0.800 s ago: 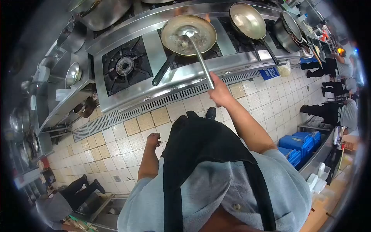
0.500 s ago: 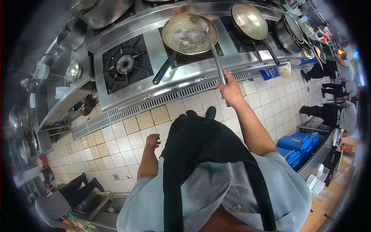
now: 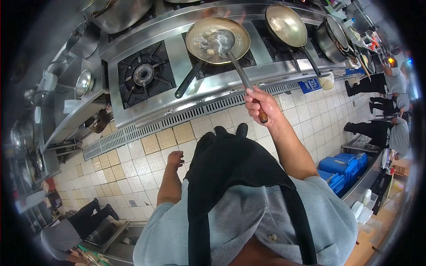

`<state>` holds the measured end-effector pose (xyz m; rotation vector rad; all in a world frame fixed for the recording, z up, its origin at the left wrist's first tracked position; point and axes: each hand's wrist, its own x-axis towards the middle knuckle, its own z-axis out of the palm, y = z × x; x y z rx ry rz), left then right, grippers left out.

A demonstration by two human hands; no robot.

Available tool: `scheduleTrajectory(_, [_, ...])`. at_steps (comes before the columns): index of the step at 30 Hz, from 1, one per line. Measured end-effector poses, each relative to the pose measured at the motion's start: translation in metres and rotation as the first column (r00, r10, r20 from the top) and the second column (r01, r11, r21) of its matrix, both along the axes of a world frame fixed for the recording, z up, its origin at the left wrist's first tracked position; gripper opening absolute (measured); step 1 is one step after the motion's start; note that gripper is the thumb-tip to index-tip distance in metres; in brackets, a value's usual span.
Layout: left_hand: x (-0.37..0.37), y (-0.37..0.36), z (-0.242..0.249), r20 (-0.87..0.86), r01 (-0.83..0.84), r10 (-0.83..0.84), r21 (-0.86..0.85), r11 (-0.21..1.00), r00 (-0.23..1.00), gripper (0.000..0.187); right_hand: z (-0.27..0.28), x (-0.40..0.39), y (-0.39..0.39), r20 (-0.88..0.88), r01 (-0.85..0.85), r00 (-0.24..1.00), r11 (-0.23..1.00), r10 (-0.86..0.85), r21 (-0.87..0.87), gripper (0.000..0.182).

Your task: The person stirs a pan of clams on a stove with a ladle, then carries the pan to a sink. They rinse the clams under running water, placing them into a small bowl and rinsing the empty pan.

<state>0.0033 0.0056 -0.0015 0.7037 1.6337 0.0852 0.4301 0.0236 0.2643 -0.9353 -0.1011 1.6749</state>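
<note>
My right hand (image 3: pixel 262 105) is closed around the handle of a long metal ladle (image 3: pixel 240 70); its wooden end sticks out below my fist. The ladle's round bowl lies inside a frying pan (image 3: pixel 239 30) on the stove, among steaming liquid and pale chunks of food. The pan's black handle (image 3: pixel 189 80) points toward me at the left, with no hand on it. Down by my side, away from the stove, my left hand (image 3: pixel 175 158) hangs with its fingers loosely curled and nothing visible in it.
An unused burner (image 3: pixel 143 74) is left of the pan. To the right are a second frying pan (image 3: pixel 290 24) and stacked pots (image 3: pixel 330 42). A large pot (image 3: pixel 122 15) stands behind. Blue containers (image 3: pixel 339 165) and several people (image 3: pixel 397 133) are at right, one person (image 3: pixel 66 232) at lower left.
The ladle has swung so its bowl shows flat in the pan, and my right hand has turned and moved slightly left and down, exposing the wooden end. Flames now show behind the pan.
</note>
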Motion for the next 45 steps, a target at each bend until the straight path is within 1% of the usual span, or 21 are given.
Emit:
scheduleTrajectory(7, [-0.003, -0.008, -0.004, 0.000, 0.012, -0.012, -0.025, 1.000, 1.000, 0.032, 0.013, 0.002, -0.017, 0.018, -0.048, 0.999, 0.998, 0.047, 0.048, 0.016])
scheduleTrajectory(9, [-0.001, -0.008, -0.003, -0.003, 0.010, -0.010, -0.014, 1.000, 1.000, 0.032, 0.018, 0.002, -0.021, 0.092, -0.041, 0.995, 0.999, 0.038, 0.029, 0.022])
scheduleTrajectory(10, [0.000, -0.008, -0.004, -0.003, 0.004, -0.004, -0.017, 1.000, 1.000, 0.032, 0.019, 0.002, -0.022, 0.092, -0.041, 0.995, 0.999, 0.039, 0.028, 0.022])
scheduleTrajectory(12, [0.000, -0.008, -0.005, -0.005, -0.003, 0.003, -0.019, 1.000, 1.000, 0.032, 0.019, 0.001, -0.024, 0.287, -0.061, 0.956, 0.998, 0.056, 0.009, 0.036])
scheduleTrajectory(13, [0.000, -0.007, -0.006, -0.002, -0.006, 0.006, -0.016, 1.000, 1.000, 0.032, 0.021, 0.000, -0.025, 0.287, -0.062, 0.956, 0.998, 0.056, 0.009, 0.036])
scheduleTrajectory(15, [0.000, -0.006, -0.007, 0.002, -0.010, 0.010, -0.013, 1.000, 1.000, 0.033, 0.025, -0.003, -0.026, 0.461, -0.075, 0.885, 0.997, 0.063, 0.007, 0.045])
scheduleTrajectory(16, [-0.001, -0.006, -0.008, 0.001, -0.012, 0.012, -0.015, 1.000, 1.000, 0.033, 0.025, -0.002, -0.027, 0.461, -0.076, 0.885, 0.997, 0.064, 0.006, 0.045])
scheduleTrajectory(18, [0.000, -0.005, -0.008, 0.001, -0.014, 0.014, -0.018, 1.000, 1.000, 0.033, 0.026, -0.001, -0.029, 0.649, -0.111, 0.756, 0.994, 0.085, -0.001, 0.044])
scheduleTrajectory(19, [0.000, -0.005, -0.008, -0.002, -0.012, 0.012, -0.017, 1.000, 1.000, 0.033, 0.030, -0.003, -0.031, 0.649, -0.112, 0.756, 0.994, 0.086, -0.001, 0.044])
scheduleTrajectory(21, [0.000, -0.005, -0.005, -0.006, -0.010, 0.010, -0.018, 1.000, 1.000, 0.034, 0.045, -0.006, -0.037, 0.745, -0.082, 0.660, 0.995, 0.096, -0.056, 0.054])
scheduleTrajectory(22, [0.001, -0.005, -0.003, -0.019, -0.003, 0.003, -0.022, 1.000, 1.000, 0.033, 0.047, -0.006, -0.039, 0.745, -0.081, 0.660, 0.995, 0.096, -0.057, 0.054])
scheduleTrajectory(24, [0.002, -0.004, -0.002, -0.030, 0.006, -0.007, -0.026, 1.000, 1.000, 0.033, 0.051, -0.004, -0.044, 0.789, -0.143, 0.591, 0.984, 0.169, -0.103, 0.061])
scheduleTrajectory(28, [0.003, 0.000, -0.002, -0.003, 0.032, -0.032, -0.029, 0.999, 0.999, 0.032, 0.048, -0.008, -0.048, 0.779, -0.192, 0.592, 0.975, 0.205, -0.111, 0.063])
scheduleTrajectory(31, [0.005, 0.003, -0.003, 0.009, 0.026, -0.026, -0.020, 0.999, 1.000, 0.032, 0.033, -0.007, -0.045, 0.779, -0.228, 0.565, 0.959, 0.273, -0.170, 0.062])
scheduleTrajectory(34, [0.005, 0.005, -0.006, 0.017, 0.013, -0.013, -0.001, 1.000, 1.000, 0.032, 0.018, -0.004, -0.038, 0.815, -0.201, 0.514, 0.961, 0.269, -0.191, 0.061])
scheduleTrajectory(36, [0.004, 0.004, -0.007, 0.023, 0.008, -0.008, 0.006, 1.000, 1.000, 0.032, 0.012, 0.001, -0.033, 0.864, -0.187, 0.449, 0.970, 0.227, -0.157, 0.060])
scheduleTrajectory(39, [0.002, 0.001, -0.006, 0.007, 0.012, -0.012, -0.001, 1.000, 1.000, 0.032, 0.012, 0.006, -0.026, 0.876, -0.147, 0.448, 0.981, 0.178, -0.124, 0.058])
scheduleTrajectory(40, [0.000, -0.001, -0.006, -0.002, 0.016, -0.016, -0.007, 1.000, 1.000, 0.032, 0.015, 0.007, -0.024, 0.860, -0.127, 0.488, 0.987, 0.152, -0.103, 0.057])
scheduleTrajectory(41, [-0.001, -0.003, -0.006, -0.010, 0.019, -0.020, -0.014, 1.000, 1.000, 0.032, 0.015, 0.008, -0.021, 0.860, -0.131, 0.486, 0.986, 0.154, -0.102, 0.057])
scheduleTrajectory(43, [-0.005, -0.007, -0.007, -0.009, 0.008, -0.008, -0.022, 1.000, 1.000, 0.032, 0.014, 0.011, -0.014, 0.875, -0.039, 0.477, 0.997, 0.083, -0.073, 0.055])
scheduleTrajectory(45, [-0.006, -0.011, -0.007, -0.010, -0.001, 0.001, -0.029, 1.000, 1.000, 0.031, 0.005, 0.020, -0.004, 0.873, -0.069, 0.482, 0.996, 0.079, -0.052, 0.054])
